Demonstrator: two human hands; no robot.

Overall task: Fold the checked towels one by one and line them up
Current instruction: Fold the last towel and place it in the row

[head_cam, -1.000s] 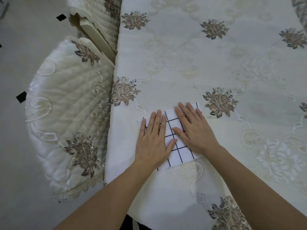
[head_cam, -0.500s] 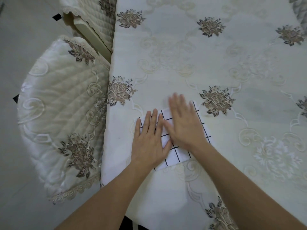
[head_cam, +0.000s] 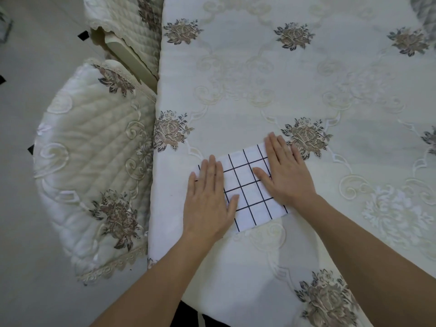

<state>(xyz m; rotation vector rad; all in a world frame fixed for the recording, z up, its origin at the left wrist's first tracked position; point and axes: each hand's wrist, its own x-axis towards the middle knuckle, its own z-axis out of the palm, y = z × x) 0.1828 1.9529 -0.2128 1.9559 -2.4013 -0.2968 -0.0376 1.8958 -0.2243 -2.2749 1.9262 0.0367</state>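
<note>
A folded white towel with a black check pattern [head_cam: 247, 192] lies flat on the table near its left edge. My left hand [head_cam: 207, 197] presses flat on the towel's left part, fingers straight and together. On the towel's right part my right hand [head_cam: 285, 175] lies flat too, its fingers straight and its thumb stretched over the checks. Both hands cover the towel's side edges. No other checked towel is in view.
The table wears a cream tablecloth [head_cam: 283, 79] embroidered with brown flowers. A chair with a quilted cream cushion [head_cam: 94, 166] stands close against the table's left edge, and a second chair back [head_cam: 127, 31] shows behind it. Pale floor lies at the left.
My right hand has slid rightward across the towel, from beside the left hand to the towel's right part. The left hand has stayed in place.
</note>
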